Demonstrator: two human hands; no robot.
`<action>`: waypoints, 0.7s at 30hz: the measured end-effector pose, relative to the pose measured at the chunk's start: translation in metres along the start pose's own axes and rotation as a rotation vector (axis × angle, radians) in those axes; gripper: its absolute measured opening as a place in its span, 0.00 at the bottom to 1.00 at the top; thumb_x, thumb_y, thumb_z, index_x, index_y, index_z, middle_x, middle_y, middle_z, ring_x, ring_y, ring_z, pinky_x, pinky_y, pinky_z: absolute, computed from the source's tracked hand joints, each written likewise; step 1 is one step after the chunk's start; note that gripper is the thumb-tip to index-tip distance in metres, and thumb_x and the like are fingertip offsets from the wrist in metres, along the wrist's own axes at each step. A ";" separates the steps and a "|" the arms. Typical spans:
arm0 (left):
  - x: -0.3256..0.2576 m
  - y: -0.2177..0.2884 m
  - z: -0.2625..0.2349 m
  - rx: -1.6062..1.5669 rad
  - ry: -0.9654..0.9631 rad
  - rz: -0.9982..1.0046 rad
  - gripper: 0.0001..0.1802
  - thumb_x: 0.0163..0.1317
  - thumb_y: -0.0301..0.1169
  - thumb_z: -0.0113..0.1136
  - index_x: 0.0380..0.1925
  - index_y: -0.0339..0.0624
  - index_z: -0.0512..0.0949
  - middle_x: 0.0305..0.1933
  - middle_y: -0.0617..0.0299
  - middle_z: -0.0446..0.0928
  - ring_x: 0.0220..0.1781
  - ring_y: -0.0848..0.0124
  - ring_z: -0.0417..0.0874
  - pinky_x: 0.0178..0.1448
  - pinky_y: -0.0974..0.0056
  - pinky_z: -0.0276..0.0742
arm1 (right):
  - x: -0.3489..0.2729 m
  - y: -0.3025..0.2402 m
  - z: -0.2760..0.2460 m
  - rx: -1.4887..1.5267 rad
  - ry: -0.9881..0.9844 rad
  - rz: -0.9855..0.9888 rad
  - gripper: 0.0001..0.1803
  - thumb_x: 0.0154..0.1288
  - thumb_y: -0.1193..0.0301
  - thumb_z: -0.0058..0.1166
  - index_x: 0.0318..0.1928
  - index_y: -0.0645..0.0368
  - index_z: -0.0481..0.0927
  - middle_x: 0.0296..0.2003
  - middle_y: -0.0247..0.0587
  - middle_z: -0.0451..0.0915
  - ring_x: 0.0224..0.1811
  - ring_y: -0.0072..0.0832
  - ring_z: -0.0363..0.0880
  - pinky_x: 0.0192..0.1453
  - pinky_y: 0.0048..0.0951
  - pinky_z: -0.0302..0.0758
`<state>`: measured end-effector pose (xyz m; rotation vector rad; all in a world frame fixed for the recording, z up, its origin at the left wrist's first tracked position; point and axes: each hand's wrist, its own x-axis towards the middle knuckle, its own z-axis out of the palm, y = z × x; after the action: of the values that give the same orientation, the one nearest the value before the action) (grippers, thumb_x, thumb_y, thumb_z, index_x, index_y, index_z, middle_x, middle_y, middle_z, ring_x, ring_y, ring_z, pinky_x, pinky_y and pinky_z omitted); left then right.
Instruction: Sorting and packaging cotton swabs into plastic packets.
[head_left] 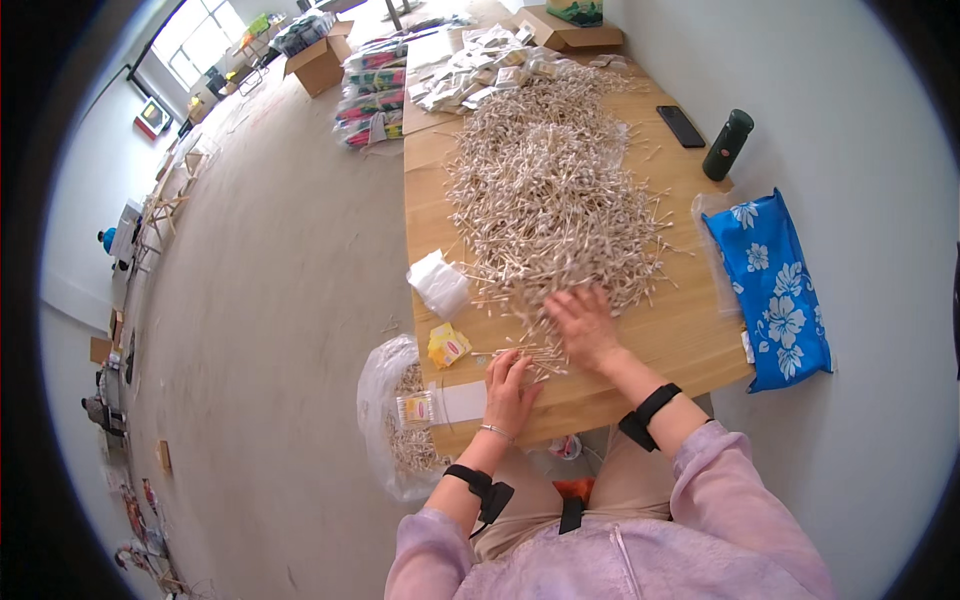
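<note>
A large heap of loose cotton swabs (560, 180) covers the middle of the wooden table (650, 345). At its near edge my right hand (586, 325) lies palm down with the fingers apart, touching the swabs; its fingertips are slightly blurred. My left hand (510, 392) rests nearer to me, fingers bent and apart, at a small loose bunch of swabs (545, 357). Left of that hand lie a white strip (462, 402) and a clear packet of swabs (414, 408) at the table edge. Beyond them sit yellow printed cards (448, 344) and a stack of clear-white bags (438, 284).
A plastic bag of swabs (385, 400) hangs beside the table's left edge. Filled packets (480, 75) and an open carton (570, 35) are at the far end. On the right are a phone (681, 126), a dark green bottle (728, 145) and a blue flowered package (775, 295) by the wall.
</note>
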<state>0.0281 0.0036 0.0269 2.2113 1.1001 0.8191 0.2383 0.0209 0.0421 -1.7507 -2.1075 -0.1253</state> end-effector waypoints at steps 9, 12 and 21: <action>0.007 -0.012 -0.014 0.212 0.068 -0.172 0.36 0.48 0.36 0.71 0.58 0.39 0.70 0.65 0.49 0.64 0.70 0.51 0.59 0.72 0.51 0.54 | -0.025 -0.043 -0.019 0.002 0.080 0.126 0.24 0.62 0.68 0.48 0.59 0.53 0.73 0.65 0.37 0.64 0.69 0.41 0.54 0.75 0.52 0.41; 0.006 -0.016 -0.011 0.199 0.027 -0.175 0.36 0.48 0.37 0.71 0.58 0.39 0.70 0.64 0.50 0.65 0.69 0.51 0.59 0.72 0.52 0.55 | -0.039 -0.045 0.005 0.110 -0.096 -0.121 0.25 0.62 0.64 0.50 0.61 0.54 0.71 0.65 0.38 0.64 0.71 0.43 0.52 0.75 0.52 0.41; -0.006 -0.020 -0.018 0.160 0.127 -0.146 0.30 0.49 0.31 0.69 0.54 0.38 0.73 0.61 0.52 0.69 0.67 0.53 0.63 0.69 0.53 0.60 | -0.035 -0.030 -0.020 -0.013 0.083 0.223 0.24 0.59 0.67 0.54 0.57 0.55 0.73 0.60 0.39 0.68 0.68 0.39 0.58 0.72 0.48 0.50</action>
<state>0.0021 0.0127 0.0231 2.1998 1.4160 0.8437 0.2188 -0.0241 0.0533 -1.9398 -1.8434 -0.1469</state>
